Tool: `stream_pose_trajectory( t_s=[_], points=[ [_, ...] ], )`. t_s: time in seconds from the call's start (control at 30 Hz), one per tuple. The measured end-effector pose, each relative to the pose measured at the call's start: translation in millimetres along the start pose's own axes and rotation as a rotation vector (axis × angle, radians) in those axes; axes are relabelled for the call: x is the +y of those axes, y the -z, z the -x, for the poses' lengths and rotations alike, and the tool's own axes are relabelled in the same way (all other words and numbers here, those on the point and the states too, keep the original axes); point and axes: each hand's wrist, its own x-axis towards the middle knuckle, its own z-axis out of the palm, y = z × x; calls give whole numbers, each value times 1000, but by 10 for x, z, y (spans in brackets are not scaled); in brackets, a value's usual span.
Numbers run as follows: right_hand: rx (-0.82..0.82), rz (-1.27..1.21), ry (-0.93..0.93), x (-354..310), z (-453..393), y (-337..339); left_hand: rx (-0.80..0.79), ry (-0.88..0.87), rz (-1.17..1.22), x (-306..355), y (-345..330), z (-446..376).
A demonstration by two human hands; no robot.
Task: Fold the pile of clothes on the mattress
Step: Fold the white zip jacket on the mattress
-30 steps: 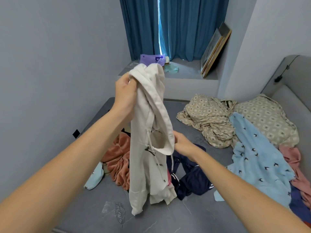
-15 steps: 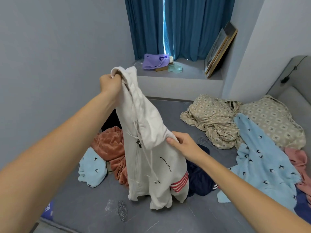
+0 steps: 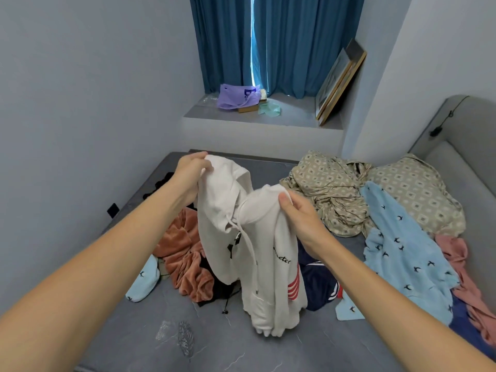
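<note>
The left hand has dropped from high up, and the right hand now joins it: both sets of fingers pinch the white hoodie, hanging at twelve o'clock over the mattress, ready for spreading.

Two bare forearms reach in from the lower corners of the frame, no sleeves visible to the picture's edge. The left hand and right hand wear no gloves, rings, watches or bracelets; short, unpainted nails show on the fingers.
</note>
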Motion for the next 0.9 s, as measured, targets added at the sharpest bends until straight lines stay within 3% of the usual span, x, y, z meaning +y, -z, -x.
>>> stream_pose_trajectory(
  t_s=[0.17, 0.27, 0.37, 0.47, 0.57, 0.67, 0.77, 0.9],
  points=[
    [49, -15, 33, -158, -122, 57, -137, 23, 180, -550, 97, 197],
    [44, 18, 41, -213, -156, 84, -237, 71, 145, -821, 96, 288],
    [60, 46, 45, -248, -166, 129, -240, 136, 116, -1045, -13, 464],
    [95, 69, 35, -270, -170, 166, -380, 155, 84, -1393, -99, 529],
    [135, 87, 30, -258, -189, 220, -455, 189, -36, -1542, -116, 734],
    [162, 90, 3, -264, -200, 290, -576, 98, -243, -1686, -178, 884],
    [198, 159, -3, -288, -199, 402, -448, -73, -311, -1760, -206, 804],
    [186, 482, 77, -342, -139, 715, -238, -230, -251, -1512, -119, 698]
  ],
)
